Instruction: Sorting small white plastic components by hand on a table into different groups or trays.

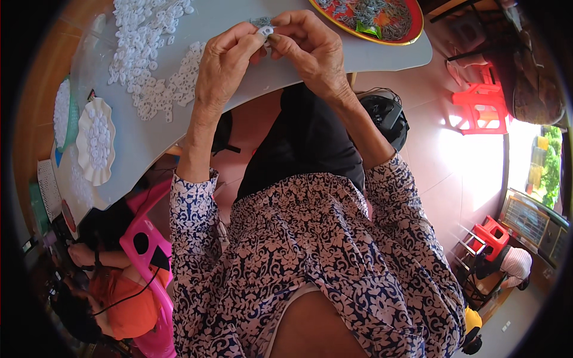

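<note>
Both hands meet over the near edge of the table, around one small white plastic piece with a hole (266,30). My left hand (225,62) pinches it between thumb and forefinger. My right hand (313,53) is closed too, its thumb tip against the piece's right side; its other fingers curl behind. Just beyond the fingertips lies a little cluster of grey metal bits (261,21), partly hidden by the hands. To the left, many similar white pieces (143,42) are heaped and spread on the grey table (382,59).
A red round tray (412,37) with grey metal pieces and a green wrapper (368,30) stands at the far right. On the left is a scalloped dish (83,140) of white pieces. A person in orange (128,304) sits by a pink chair (158,292). Red stools (477,110) stand right.
</note>
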A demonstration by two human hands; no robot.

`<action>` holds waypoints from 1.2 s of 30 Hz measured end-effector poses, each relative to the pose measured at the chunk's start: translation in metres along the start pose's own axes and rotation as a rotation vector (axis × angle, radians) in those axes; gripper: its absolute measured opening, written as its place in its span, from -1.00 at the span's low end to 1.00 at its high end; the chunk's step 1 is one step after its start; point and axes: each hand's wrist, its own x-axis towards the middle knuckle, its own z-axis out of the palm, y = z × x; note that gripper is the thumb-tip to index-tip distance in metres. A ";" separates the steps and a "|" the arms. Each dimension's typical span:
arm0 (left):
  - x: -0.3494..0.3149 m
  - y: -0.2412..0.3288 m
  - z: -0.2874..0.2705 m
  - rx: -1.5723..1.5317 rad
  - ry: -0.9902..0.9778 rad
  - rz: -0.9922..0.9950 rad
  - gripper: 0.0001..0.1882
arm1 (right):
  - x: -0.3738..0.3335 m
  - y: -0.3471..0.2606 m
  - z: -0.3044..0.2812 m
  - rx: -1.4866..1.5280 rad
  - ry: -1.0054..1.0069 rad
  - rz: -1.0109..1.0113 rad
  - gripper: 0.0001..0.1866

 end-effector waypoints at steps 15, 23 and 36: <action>-0.003 -0.011 -0.001 0.086 -0.002 0.058 -0.72 | 0.001 0.014 0.001 -0.172 -0.102 -0.042 -0.65; -0.005 -0.013 -0.001 0.108 -0.026 0.091 -0.69 | 0.000 0.015 0.002 -0.359 -0.063 -0.127 -0.68; -0.007 -0.010 -0.002 0.110 -0.085 0.058 -0.68 | -0.003 0.003 0.006 -0.446 -0.051 -0.169 -0.77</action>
